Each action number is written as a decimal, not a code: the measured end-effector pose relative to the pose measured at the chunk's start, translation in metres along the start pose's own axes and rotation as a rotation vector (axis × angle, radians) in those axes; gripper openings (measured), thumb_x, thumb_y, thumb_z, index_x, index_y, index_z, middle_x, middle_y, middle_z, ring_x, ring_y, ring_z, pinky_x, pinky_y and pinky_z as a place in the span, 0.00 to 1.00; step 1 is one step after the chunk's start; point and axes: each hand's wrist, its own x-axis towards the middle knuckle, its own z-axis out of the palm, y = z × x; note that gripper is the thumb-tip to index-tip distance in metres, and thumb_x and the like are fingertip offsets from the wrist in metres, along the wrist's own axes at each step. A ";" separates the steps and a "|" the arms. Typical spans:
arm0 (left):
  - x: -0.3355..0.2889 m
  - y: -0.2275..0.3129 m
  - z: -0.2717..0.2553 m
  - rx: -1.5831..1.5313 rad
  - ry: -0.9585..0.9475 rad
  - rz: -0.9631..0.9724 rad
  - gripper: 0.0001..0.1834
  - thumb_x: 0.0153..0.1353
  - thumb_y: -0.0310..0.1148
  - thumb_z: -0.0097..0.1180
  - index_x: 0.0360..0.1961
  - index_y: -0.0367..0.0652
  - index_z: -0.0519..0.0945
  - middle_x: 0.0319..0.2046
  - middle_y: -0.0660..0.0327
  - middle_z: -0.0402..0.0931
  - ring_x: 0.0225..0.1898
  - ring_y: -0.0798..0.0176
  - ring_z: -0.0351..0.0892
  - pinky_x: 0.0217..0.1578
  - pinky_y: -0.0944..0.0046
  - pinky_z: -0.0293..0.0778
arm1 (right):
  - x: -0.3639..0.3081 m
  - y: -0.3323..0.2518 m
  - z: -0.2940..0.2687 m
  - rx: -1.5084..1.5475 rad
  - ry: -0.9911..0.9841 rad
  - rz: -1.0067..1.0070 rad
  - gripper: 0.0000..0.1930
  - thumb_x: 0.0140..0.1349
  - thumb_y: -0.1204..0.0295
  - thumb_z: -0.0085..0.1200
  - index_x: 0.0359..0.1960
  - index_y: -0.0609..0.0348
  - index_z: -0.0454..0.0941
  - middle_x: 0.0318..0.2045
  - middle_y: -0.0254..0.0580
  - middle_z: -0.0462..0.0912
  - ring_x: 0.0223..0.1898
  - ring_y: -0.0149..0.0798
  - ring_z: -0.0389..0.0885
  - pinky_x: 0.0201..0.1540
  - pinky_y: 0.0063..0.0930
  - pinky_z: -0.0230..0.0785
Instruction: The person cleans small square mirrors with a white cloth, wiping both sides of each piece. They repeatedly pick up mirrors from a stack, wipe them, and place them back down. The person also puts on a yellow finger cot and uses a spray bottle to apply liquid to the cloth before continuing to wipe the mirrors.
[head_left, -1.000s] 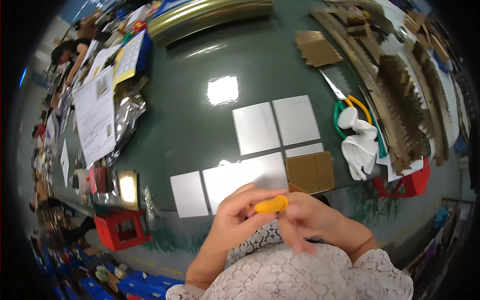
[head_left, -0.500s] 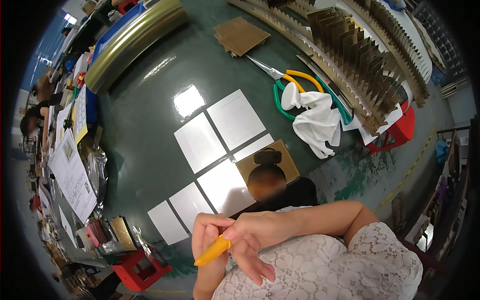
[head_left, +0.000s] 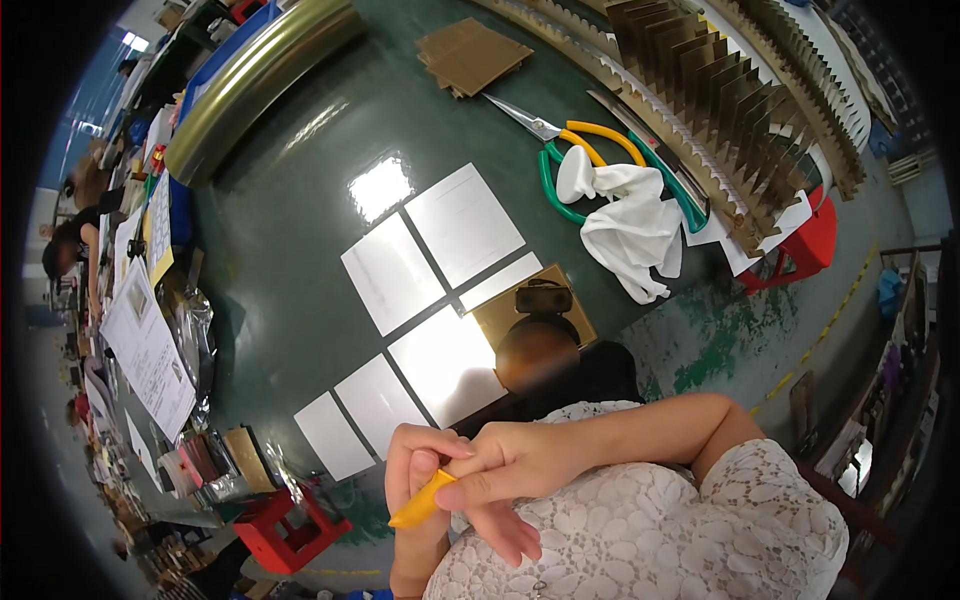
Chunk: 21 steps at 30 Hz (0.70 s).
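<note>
Pinching a yellow finger cot (head_left: 422, 502)

It's below the big white card (head_left: 436, 348). The right hand's (head_left: 515, 468) thumb pinches its wider end; the left hand (head_left: 406, 465) curls beside it. It looks light, soft, stretchy; hold that end. Green tabletop (head_left: 265, 235) stretches left of the card.

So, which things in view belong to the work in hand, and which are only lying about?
Seemingly in the work:
yellow piece, between left hand and right hand
white cards, perhaps: untouched, but neatly laid out

Seemingly just lying about:
scissors
white cloth
gold roll
papers
</note>
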 end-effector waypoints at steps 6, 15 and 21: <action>0.002 -0.003 -0.008 -0.051 -0.021 -0.105 0.20 0.74 0.46 0.43 0.41 0.37 0.71 0.34 0.57 0.76 0.35 0.70 0.74 0.37 0.72 0.70 | -0.002 -0.004 -0.005 0.139 -0.058 0.077 0.25 0.76 0.65 0.33 0.35 0.72 0.81 0.25 0.52 0.85 0.22 0.39 0.85 0.25 0.22 0.77; 0.028 0.001 -0.011 -0.244 -0.092 0.012 0.20 0.74 0.29 0.39 0.64 0.32 0.63 0.55 0.45 0.72 0.57 0.52 0.75 0.59 0.56 0.72 | -0.021 -0.023 -0.004 -0.775 0.752 -0.487 0.20 0.63 0.82 0.53 0.58 0.64 0.74 0.40 0.38 0.82 0.40 0.27 0.81 0.43 0.19 0.74; 0.027 0.007 0.003 -0.320 -0.028 -0.030 0.22 0.72 0.25 0.39 0.65 0.31 0.61 0.61 0.42 0.68 0.62 0.48 0.71 0.63 0.53 0.69 | -0.013 -0.011 -0.011 -1.197 0.797 -0.524 0.22 0.58 0.81 0.59 0.56 0.62 0.75 0.37 0.36 0.82 0.35 0.35 0.75 0.39 0.27 0.67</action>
